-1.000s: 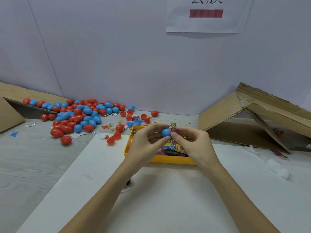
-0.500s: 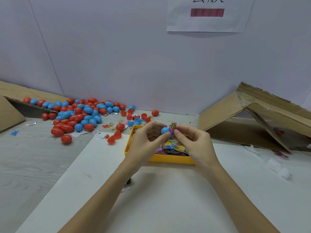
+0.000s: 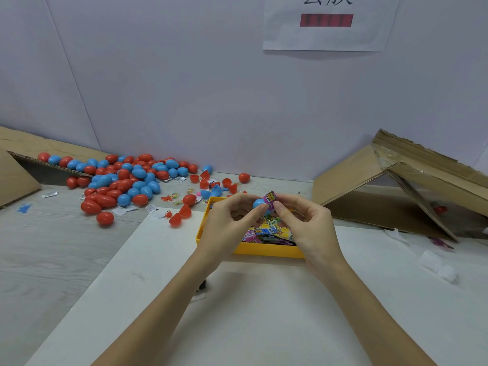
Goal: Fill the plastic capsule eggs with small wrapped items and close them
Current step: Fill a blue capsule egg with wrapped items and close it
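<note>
Head view: both hands meet above the yellow tray [image 3: 266,251], near centre of frame. Left hand [image 3: 229,225] pinches a blue egg half [image 3: 259,204] between thumb and fingertips, other fingers curled. Right hand [image 3: 308,225] pinches a pink wrapped item [image 3: 272,198] with thumb and index finger; the packet touches the blue half at its right side, partly sticking up above it. Whether the packet is already inside the half, cannot tell. Tray sits on a white sheet [image 3: 264,313] on the grey wood-grain worktop [image 3: 47,254]; it holds a heap of small wrapped items [image 3: 269,229], pink, yellow, blue, green.

Back left: pile of closed red and blue eggs [image 3: 124,180] spread on the worktop up to the wall, some lying on the edge of a cardboard flap [image 3: 15,170]. Between pile and tray: loose open halves, red [image 3: 182,213] and blue [image 3: 211,192], plus bits of paper and tiny toys. One red egg [image 3: 244,177] lies alone by the wall. Right: a collapsed cardboard box [image 3: 396,186], tilted, open side toward camera. White paper sign [image 3: 327,25] on the wall with a red bar, text cut off at the top.
</note>
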`<state>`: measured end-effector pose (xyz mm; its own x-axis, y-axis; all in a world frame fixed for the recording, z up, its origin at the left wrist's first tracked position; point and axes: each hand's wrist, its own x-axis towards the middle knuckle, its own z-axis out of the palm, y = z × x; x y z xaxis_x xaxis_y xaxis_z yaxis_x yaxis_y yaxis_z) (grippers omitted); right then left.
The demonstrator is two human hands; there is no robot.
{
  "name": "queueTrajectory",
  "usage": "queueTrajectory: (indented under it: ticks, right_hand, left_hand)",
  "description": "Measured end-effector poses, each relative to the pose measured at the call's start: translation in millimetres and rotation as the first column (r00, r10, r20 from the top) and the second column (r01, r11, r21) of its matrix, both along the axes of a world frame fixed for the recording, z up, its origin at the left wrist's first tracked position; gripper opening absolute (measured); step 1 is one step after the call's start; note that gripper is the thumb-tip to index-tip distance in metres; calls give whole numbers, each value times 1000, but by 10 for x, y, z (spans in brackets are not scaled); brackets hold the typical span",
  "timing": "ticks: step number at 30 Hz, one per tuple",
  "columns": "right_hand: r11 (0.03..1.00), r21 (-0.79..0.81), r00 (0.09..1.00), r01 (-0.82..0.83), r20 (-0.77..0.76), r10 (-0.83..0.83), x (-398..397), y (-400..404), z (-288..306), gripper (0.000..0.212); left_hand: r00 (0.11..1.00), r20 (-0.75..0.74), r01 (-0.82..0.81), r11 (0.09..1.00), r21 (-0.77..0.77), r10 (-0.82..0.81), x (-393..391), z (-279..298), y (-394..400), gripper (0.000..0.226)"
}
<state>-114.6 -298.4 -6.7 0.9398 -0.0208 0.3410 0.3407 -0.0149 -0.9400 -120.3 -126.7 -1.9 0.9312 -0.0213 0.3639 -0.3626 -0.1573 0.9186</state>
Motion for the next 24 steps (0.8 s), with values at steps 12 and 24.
queueTrajectory:
  ticks: [12, 24]
  right_hand:
    - [1000, 16, 1000, 3, -8, -3, -18, 22, 4, 18]
    - [930, -368, 1000, -10, 3, 12, -1, -43, 5, 17]
  left_hand:
    - [1000, -13, -8, 1000, 6, 8, -17, 30, 3, 30]
    - [997, 0, -71, 985, 159, 72, -14, 43, 22, 18]
